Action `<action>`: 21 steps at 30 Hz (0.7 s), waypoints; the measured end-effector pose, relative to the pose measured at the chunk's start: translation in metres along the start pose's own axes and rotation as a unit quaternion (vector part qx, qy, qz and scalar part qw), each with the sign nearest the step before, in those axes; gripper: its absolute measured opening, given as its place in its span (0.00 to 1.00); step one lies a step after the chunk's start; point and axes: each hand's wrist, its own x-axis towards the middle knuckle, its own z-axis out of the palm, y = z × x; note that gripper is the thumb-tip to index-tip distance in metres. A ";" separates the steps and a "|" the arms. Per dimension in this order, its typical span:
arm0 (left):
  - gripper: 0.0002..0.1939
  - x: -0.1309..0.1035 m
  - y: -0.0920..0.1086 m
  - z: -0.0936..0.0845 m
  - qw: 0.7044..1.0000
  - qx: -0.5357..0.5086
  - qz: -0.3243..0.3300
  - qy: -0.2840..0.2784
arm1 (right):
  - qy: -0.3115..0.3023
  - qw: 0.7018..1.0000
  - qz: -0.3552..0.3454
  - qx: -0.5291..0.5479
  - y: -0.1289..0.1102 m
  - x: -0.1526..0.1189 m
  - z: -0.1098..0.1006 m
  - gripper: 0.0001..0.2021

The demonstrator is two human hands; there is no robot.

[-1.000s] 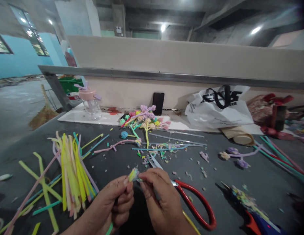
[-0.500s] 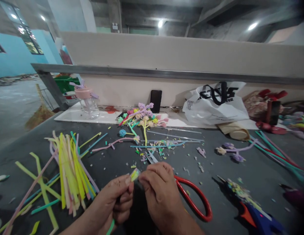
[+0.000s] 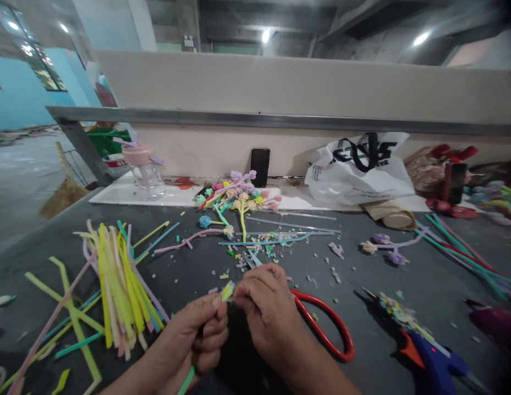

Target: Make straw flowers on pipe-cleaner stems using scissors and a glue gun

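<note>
My left hand (image 3: 203, 329) is closed around a green stem (image 3: 186, 379), and a small yellow and pastel piece (image 3: 227, 291) sticks out between its thumb and forefinger. Close beside it on the right, my right hand (image 3: 265, 310) has its fingertips pinched near that piece; what they hold, if anything, is too small to make out. Under and beyond the right hand lie scissors with red handles (image 3: 346, 343), their blades pointing away. Small cut bits (image 3: 271, 241) are scattered beyond both hands.
Left lies a bundle of pastel strips (image 3: 119, 285). Finished-looking fuzzy flowers (image 3: 239, 197) are heaped at the back, before a black phone (image 3: 260, 167). A glue gun (image 3: 432, 351) lies right, below a white bag (image 3: 358, 170). A clear bottle (image 3: 148, 175) stands back left.
The view has shifted slightly. Both hands remain close together around the small piece, with my right fingertips moved only a little.
</note>
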 end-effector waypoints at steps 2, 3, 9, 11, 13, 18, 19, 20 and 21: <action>0.11 0.000 -0.001 0.000 1.000 -0.006 -0.003 0.000 | -0.007 1.000 -0.016 -0.001 0.001 0.001 -0.002 0.09; 0.11 0.000 -0.001 0.000 1.000 -0.007 -0.004 -0.002 | -0.013 1.000 -0.022 0.003 0.002 0.001 -0.003 0.09; 0.11 0.000 -0.002 -0.001 1.000 0.015 -0.006 -0.014 | -0.069 0.994 -0.012 0.084 0.011 0.002 -0.005 0.08; 0.10 -0.001 0.000 -0.001 1.000 0.018 -0.007 -0.024 | -0.077 0.989 0.026 0.127 0.012 0.003 -0.007 0.07; 0.10 -0.001 0.003 -0.001 0.999 0.013 -0.007 -0.041 | -0.066 0.981 0.061 0.172 0.011 0.003 -0.010 0.06; 0.11 -0.002 0.008 -0.002 0.997 -0.001 -0.010 -0.073 | 0.007 0.980 0.058 0.191 0.009 0.000 -0.010 0.10; 0.11 -0.002 0.008 -0.004 0.997 -0.007 -0.010 -0.076 | 0.014 0.983 0.046 0.179 0.008 -0.001 -0.009 0.10; 0.11 -0.002 0.007 -0.005 0.997 -0.016 -0.008 -0.078 | 0.017 0.985 0.035 0.169 0.008 -0.003 -0.007 0.11; 0.11 -0.001 0.007 -0.006 0.997 -0.025 -0.007 -0.079 | 0.020 0.986 0.028 0.161 0.007 -0.003 -0.006 0.11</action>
